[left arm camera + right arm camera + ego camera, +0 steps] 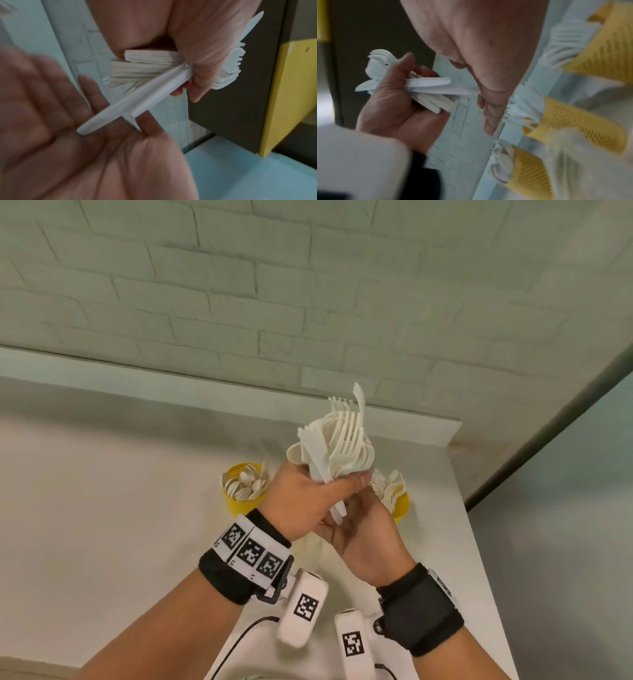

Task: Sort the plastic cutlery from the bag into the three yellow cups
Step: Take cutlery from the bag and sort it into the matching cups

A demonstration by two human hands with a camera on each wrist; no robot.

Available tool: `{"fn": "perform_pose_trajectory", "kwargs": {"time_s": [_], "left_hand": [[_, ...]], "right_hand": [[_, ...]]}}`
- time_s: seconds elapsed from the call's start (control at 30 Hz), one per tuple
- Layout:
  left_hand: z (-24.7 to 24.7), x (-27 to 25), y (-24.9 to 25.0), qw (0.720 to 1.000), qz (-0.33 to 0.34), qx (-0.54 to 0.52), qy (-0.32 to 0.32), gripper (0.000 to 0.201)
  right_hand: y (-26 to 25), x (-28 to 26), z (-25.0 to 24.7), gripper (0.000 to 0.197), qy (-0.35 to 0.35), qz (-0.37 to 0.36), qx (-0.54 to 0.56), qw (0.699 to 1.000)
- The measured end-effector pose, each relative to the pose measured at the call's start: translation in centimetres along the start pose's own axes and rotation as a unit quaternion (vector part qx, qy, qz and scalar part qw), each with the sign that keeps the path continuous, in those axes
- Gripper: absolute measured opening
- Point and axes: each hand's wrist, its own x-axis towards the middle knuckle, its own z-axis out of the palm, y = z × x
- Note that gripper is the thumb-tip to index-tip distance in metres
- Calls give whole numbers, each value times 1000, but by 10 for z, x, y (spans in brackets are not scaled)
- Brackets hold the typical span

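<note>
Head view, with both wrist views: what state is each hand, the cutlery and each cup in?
Left hand: grip closed round the bundle.
Bundle: mixed forks, spoons and knives, held heads up above the table.
Right hand: open, fingers at the handle ends.
Knife: sticking out of the bundle, its end on the right hand.
Left cup: upright, holds spoons.
Right cup: upright, holds forks.
Middle cup: holds white pieces, kind unclear.

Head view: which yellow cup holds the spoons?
The left cup, beside the left hand; rounded spoon bowls show in it. The right cup, partly behind the right hand, holds forks.
</note>
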Motion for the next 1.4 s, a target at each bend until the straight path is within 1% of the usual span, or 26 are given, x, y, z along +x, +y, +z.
{"fn": "perform_pose_trajectory", "kwargs": {"time_s": [0.1, 0.17, 0.23, 0.33, 0.43, 0.5, 0.6, 0.67, 0.7, 0.77, 0.8, 0.83, 0.87, 0.9, 0.93, 0.97, 1.0, 1.03, 1.07, 1.1, 1.13, 1.2, 1.3, 1.33, 1.4], "left_hand": [[27, 1, -22, 1000, -9, 16, 19, 38], [39, 0, -33, 999, -21, 43, 20, 39], [47, -2, -39, 998, -2, 69, 13, 41], [55, -6, -42, 996, 24, 89, 16, 44], [63, -6, -47, 995, 21, 101, 7, 38], [70, -6, -46, 993, 22, 116, -1, 33], [77, -5, -41, 992, 43, 113, -25, 29], [79, -4, -38, 987, 71, 135, -42, 27], [79, -4, -37, 985, 82, 144, -49, 26], [77, -2, -37, 981, 95, 160, -54, 34], [75, -2, -39, 980, 94, 170, -51, 35], [74, -1, -42, 978, 90, 181, -44, 33], [74, 0, -46, 977, 84, 191, -34, 27], [74, 1, -50, 976, 71, 205, -23, 20], [75, 0, -53, 975, 56, 216, -12, 14], [76, 0, -55, 973, 43, 225, -1, 10], [77, 0, -57, 972, 41, 233, 7, 9], [78, -1, -57, 969, 46, 242, 12, 13], [80, -3, -56, 967, 54, 250, 12, 22], [80, -4, -56, 966, 56, 254, 11, 32], [80, -6, -56, 965, 54, 256, 10, 39], [79, -7, -57, 961, 47, 272, 15, 37], [76, -8, -60, 954, 41, 295, 18, 37], [76, -8, -60, 954, 38, 296, 17, 37], [75, -9, -59, 956, 25, 291, 16, 37]], "right_hand": [[-15, -1, -5, 41, -17, 24, 72, 997], [-19, -1, -14, 45, -5, 41, 91, 995], [-19, -4, -23, 50, 2, 50, 96, 994], [-19, -10, -34, 42, -5, 52, 108, 993], [-22, -14, -42, 42, 11, 50, 105, 993], [-26, -18, -46, 42, 10, 43, 100, 994], [-30, -22, -58, 41, 17, 24, 46, 999], [-35, -25, -66, 43, 34, -12, -23, 999], [-40, -27, -70, 40, 54, -41, -60, 996], [-54, -31, -78, 32, 111, -128, -114, 979], [-62, -35, -81, 28, 133, -184, -140, 964], [-70, -41, -82, 25, 147, -244, -169, 944], [-78, -49, -81, 24, 153, -305, -204, 918], [-84, -57, -77, 23, 146, -362, -243, 888], [-89, -66, -72, 23, 127, -401, -281, 862], [-90, -73, -66, 25, 102, -418, -317, 845], [-90, -77, -61, 28, 77, -418, -350, 835], [-87, -78, -57, 31, 60, -406, -379, 829], [-84, -77, -54, 34, 59, -390, -403, 826], [-80, -74, -52, 36, 69, -376, -419, 823], [-76, -71, -50, 36, 87, -369, -427, 821], [-73, -66, -49, 30, 120, -378, -427, 812], [-73, -64, -50, 16, 135, -399, -441, 793], [-73, -63, -50, 12, 133, -394, -439, 796], [-75, -62, -51, 11, 123, -377, -417, 818]]}}
